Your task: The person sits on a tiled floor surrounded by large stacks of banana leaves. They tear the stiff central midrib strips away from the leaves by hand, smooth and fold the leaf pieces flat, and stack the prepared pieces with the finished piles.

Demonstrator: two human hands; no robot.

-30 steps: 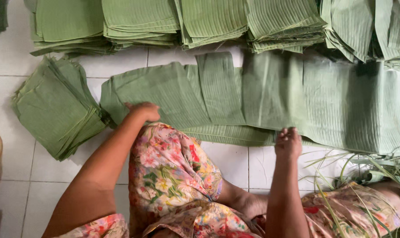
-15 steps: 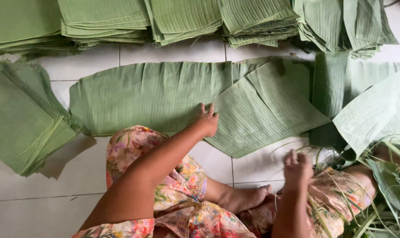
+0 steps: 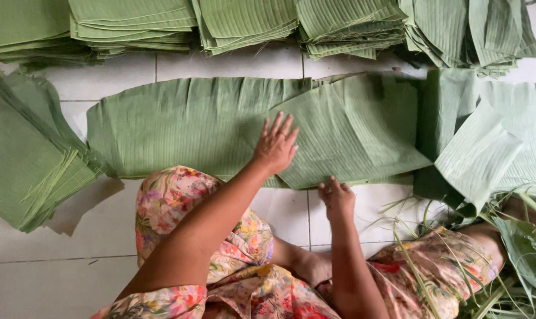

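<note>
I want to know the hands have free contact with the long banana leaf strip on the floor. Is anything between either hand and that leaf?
Nothing visible. The left hand lies flat on the leaf strip, fingers spread; the right hand grips its near edge. The folded stacks lie beyond it.

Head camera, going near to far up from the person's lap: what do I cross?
Floral-clad knee → right hand at the leaf's near edge → left hand flat on the long banana leaf → bare white floor tile → row of folded leaf stacks.
</note>
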